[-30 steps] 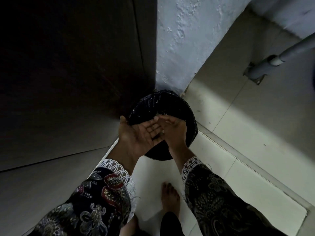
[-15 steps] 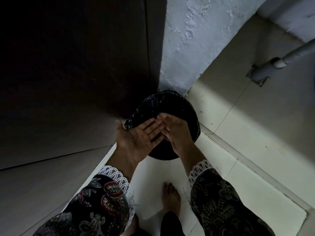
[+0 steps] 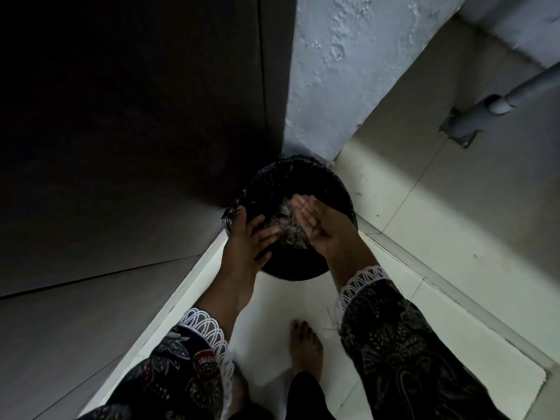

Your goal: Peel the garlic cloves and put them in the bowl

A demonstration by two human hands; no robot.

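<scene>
A round black bin lined with a glossy, crinkled black bag sits on the floor in the corner, straight below both hands, and pale, papery scraps that look like garlic skins lie inside it between the two hands; no cloves or bowl can be made out. The left hand reaches down over the bin's near-left rim with its back towards the camera, fingers spread and pointing to the right across the opening, holding nothing. The right hand hangs over the middle of the bin, turned on edge with its palm facing left, its fingers straight and close together, also holding nothing. The two hands are near each other but apart, with the scraps showing in the gap. Both forearms come up from dark, flower-patterned sleeves edged with white looped lace at the cuffs. Below the hands a bare foot stands on pale, smooth floor tiles. Left of the hands rises a dark, flat panel, beyond them a rough, pitted whitish wall, and far to the right a grey pipe is fixed with a bracket.
</scene>
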